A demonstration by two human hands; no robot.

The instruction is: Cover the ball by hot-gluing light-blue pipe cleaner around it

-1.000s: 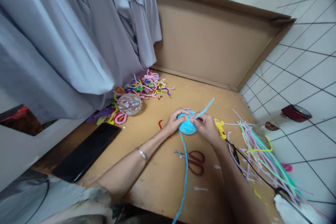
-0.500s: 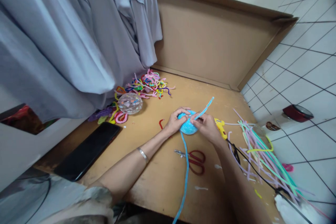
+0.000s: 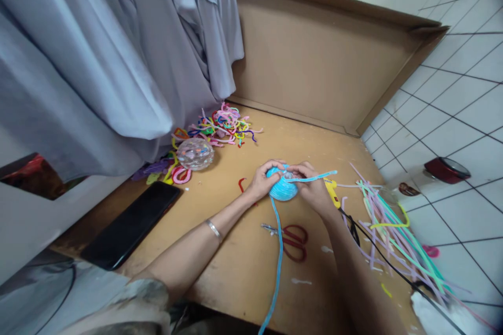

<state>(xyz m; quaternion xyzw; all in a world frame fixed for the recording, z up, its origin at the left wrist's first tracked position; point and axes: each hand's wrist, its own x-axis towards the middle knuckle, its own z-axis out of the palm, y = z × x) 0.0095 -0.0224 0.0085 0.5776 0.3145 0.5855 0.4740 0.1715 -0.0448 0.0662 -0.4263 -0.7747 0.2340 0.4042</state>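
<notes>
A round, dome-like coil of blue pipe cleaner (image 3: 283, 190) is held above the table between my two hands. My left hand (image 3: 265, 180) is closed around its left side, thumb on top. My right hand (image 3: 313, 184) is closed at its upper right, fingers bent by the small opening on top. One blue pipe cleaner end (image 3: 325, 175) sticks out to the right across the right hand's fingers. Another long blue strand (image 3: 280, 256) hangs from the coil to the table's front edge. Beneath that strand lie red-handled scissors (image 3: 295, 242).
At left are a black phone (image 3: 131, 226), a clear faceted bowl (image 3: 195, 154) and a heap of colourful pipe cleaner pieces (image 3: 228, 124). To the right lie a yellow glue gun (image 3: 332, 193) with its cord, and straight pipe cleaners (image 3: 387, 233). A cardboard panel (image 3: 314, 57) stands behind.
The free blue end beside my right hand has swung down from pointing up and right to lying nearly level. My right fingers have shifted slightly up on the coil; my left hand stays put.
</notes>
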